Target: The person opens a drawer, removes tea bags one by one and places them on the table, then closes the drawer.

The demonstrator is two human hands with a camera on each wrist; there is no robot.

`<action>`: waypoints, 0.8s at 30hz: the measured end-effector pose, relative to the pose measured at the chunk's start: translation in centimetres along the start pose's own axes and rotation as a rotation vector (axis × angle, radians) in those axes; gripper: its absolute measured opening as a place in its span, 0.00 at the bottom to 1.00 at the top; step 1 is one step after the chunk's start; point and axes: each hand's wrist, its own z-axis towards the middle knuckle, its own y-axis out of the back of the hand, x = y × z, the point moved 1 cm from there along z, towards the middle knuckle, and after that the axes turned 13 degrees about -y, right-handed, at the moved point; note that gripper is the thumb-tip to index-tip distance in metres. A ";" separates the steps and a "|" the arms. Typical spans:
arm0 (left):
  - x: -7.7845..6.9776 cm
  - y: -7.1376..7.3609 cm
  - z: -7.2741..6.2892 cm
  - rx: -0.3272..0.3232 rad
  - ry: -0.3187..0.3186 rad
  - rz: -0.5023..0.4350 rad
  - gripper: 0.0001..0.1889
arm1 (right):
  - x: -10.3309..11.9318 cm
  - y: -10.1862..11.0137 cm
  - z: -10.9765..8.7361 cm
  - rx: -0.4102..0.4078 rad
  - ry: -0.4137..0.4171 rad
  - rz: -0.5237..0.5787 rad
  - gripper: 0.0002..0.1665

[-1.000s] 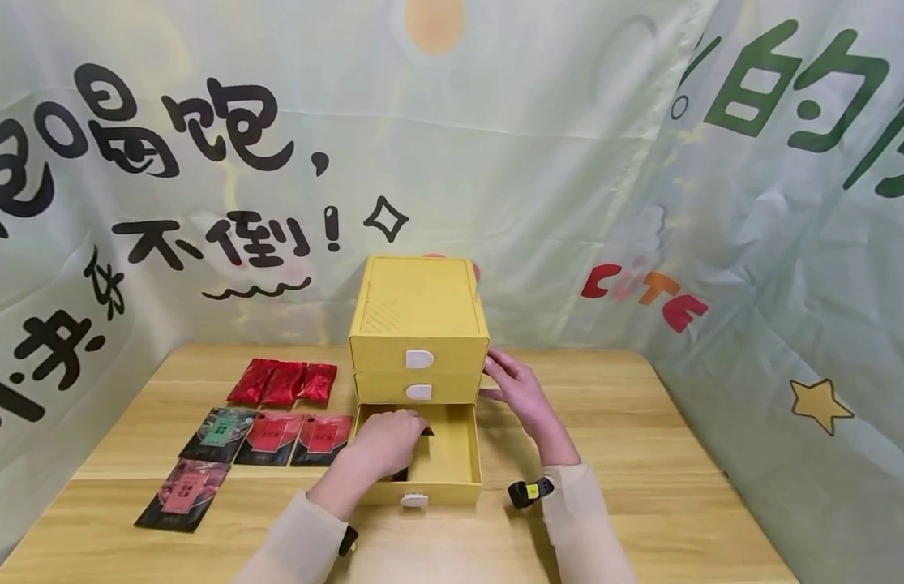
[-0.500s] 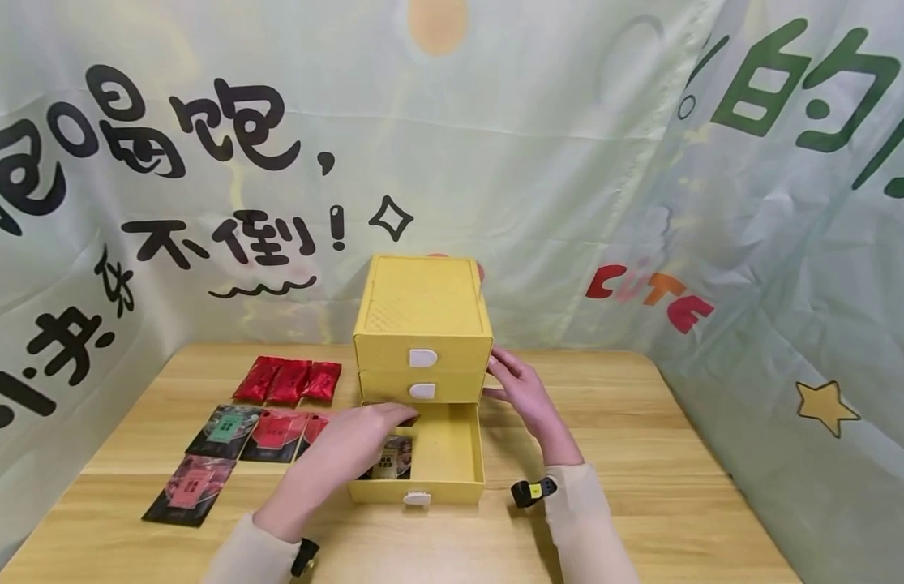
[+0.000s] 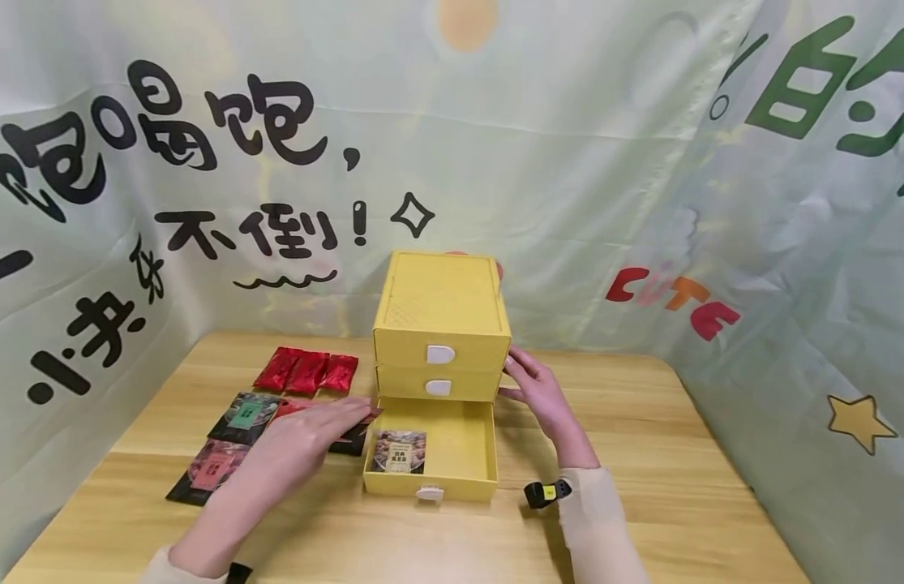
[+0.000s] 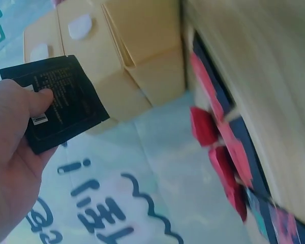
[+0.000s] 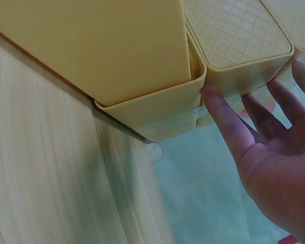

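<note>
My left hand (image 3: 306,438) is raised over the packets left of the yellow drawer unit (image 3: 444,292). It pinches a flat black sachet (image 4: 66,109) between thumb and fingers; the printed back faces the left wrist camera. The bottom drawer (image 3: 459,446) is pulled out, and one dark sachet with a cream label (image 3: 399,452) lies in its left part. My right hand (image 3: 542,397) is at the unit's right side, its fingers spread, with fingertips (image 5: 209,94) right at the wall of the boxes. The two upper drawers are closed.
Several flat sachets lie on the table left of the unit, including a green-labelled one (image 3: 245,415) and a pink-labelled one (image 3: 212,469), partly covered by my left arm. Behind them are three shiny red packets (image 3: 306,371). A printed cloth (image 3: 568,162) hangs around the table.
My left hand has come up out of the open drawer with a sachet and moved left over the table packets. The sachet left in the drawer is now uncovered. My right hand stays at the unit.
</note>
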 end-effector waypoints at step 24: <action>1.1 1.3 -9.3 0.194 0.187 0.031 0.20 | -0.3 0.8 -0.1 -0.005 -0.013 -0.010 0.31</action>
